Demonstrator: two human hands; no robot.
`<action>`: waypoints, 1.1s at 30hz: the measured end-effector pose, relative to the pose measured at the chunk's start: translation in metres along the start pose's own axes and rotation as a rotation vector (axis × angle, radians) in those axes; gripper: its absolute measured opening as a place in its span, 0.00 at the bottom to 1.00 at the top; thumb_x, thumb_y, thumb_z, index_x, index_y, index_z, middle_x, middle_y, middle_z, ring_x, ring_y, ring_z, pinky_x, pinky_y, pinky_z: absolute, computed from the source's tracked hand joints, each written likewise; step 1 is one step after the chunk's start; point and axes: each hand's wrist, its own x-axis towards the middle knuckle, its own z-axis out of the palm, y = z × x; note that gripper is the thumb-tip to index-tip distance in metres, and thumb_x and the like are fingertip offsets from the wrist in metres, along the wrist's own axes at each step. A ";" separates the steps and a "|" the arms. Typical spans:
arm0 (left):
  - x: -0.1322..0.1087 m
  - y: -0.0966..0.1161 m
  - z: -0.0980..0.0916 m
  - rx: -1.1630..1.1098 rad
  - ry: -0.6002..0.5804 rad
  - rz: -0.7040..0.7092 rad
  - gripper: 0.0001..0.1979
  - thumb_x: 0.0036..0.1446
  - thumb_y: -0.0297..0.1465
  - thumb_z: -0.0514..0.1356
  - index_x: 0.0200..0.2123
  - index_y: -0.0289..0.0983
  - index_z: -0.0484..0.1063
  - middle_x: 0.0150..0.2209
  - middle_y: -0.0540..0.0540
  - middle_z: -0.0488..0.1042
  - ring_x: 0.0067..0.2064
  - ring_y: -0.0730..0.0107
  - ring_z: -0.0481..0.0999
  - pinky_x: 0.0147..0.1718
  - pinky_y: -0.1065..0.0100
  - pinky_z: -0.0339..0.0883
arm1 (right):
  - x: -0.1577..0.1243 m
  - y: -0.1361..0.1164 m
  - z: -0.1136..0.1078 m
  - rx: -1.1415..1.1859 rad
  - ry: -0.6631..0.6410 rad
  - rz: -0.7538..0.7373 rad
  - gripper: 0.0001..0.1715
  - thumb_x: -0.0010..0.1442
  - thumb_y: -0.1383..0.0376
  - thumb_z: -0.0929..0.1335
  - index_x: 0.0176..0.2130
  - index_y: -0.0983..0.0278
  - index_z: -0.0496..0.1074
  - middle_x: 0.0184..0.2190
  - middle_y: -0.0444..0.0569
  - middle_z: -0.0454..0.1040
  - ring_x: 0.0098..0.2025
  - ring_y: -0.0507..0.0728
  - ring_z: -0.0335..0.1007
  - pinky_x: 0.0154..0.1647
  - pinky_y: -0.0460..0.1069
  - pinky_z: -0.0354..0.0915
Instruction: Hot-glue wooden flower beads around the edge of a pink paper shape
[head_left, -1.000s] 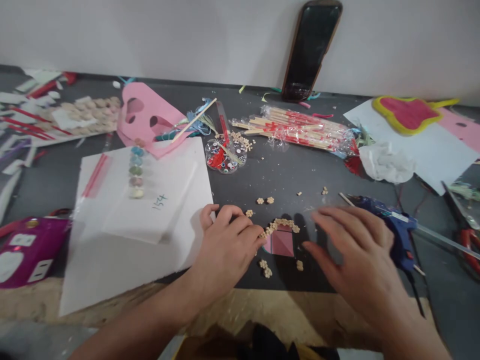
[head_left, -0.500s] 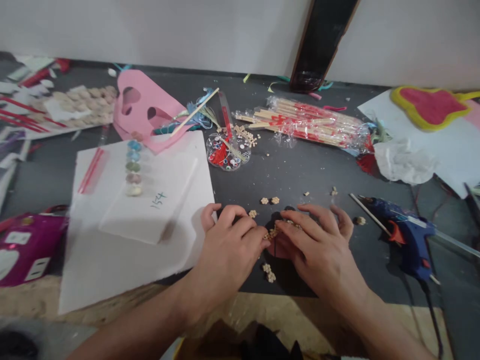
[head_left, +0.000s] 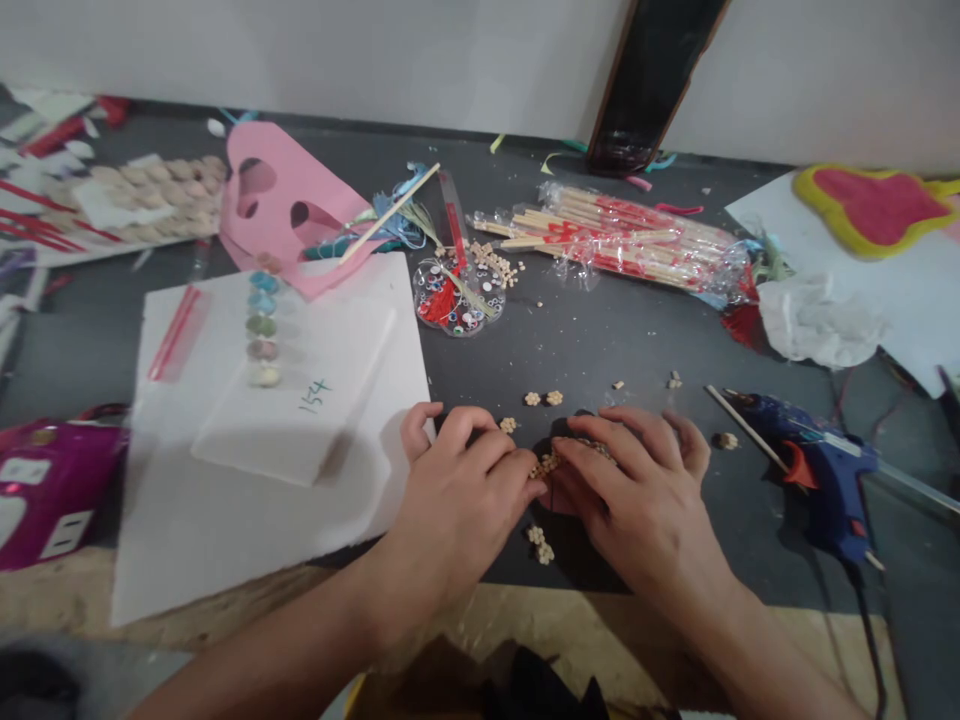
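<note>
My left hand (head_left: 459, 492) is closed, thumb and fingertips pinching one end of a row of small tan wooden flower-shaped pieces (head_left: 546, 464). From the other side, my right hand (head_left: 643, 482) grips the same row with its fingers curled over it, so much of the row is hidden. A pinkish patch (head_left: 556, 500) shows below the row, between my hands. Two joined wooden flowers (head_left: 540, 545) lie nearer to me. Beyond my fingers are a pair of wooden flowers (head_left: 543, 398), and a single wooden flower (head_left: 508, 425) lies by my left knuckles.
On the right lies a blue glue gun (head_left: 832, 480) beside a thin stick (head_left: 746, 428). A white foam board (head_left: 180, 510) is at left, near a purple device (head_left: 64, 490). Farther back are bagged wooden sticks (head_left: 630, 240), a pink cut-out sheet (head_left: 277, 190) and a clear googly-eye container (head_left: 459, 300).
The view has shifted slightly. Both hands stay at the row of wooden flowers in nearly the same pose, with a little more of the row showing beneath my right fingers.
</note>
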 end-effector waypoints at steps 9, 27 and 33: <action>-0.002 -0.001 0.002 0.006 -0.008 0.009 0.08 0.63 0.33 0.55 0.35 0.43 0.73 0.31 0.51 0.76 0.46 0.59 0.67 0.50 0.46 0.46 | -0.001 -0.001 0.000 -0.014 -0.004 0.007 0.09 0.56 0.61 0.71 0.40 0.55 0.76 0.45 0.44 0.77 0.51 0.62 0.65 0.59 0.63 0.45; 0.001 0.002 0.001 0.039 -0.005 0.029 0.06 0.61 0.29 0.56 0.33 0.42 0.72 0.30 0.52 0.74 0.43 0.61 0.65 0.48 0.49 0.46 | -0.001 -0.001 0.000 -0.017 -0.008 0.008 0.07 0.58 0.62 0.70 0.39 0.56 0.75 0.44 0.44 0.77 0.51 0.61 0.65 0.58 0.63 0.46; 0.004 0.003 -0.004 0.048 -0.021 0.045 0.06 0.61 0.26 0.57 0.34 0.41 0.72 0.30 0.52 0.74 0.43 0.60 0.67 0.47 0.49 0.46 | 0.000 -0.002 -0.002 -0.015 -0.025 0.011 0.08 0.57 0.63 0.70 0.40 0.55 0.75 0.44 0.44 0.77 0.51 0.60 0.65 0.58 0.62 0.46</action>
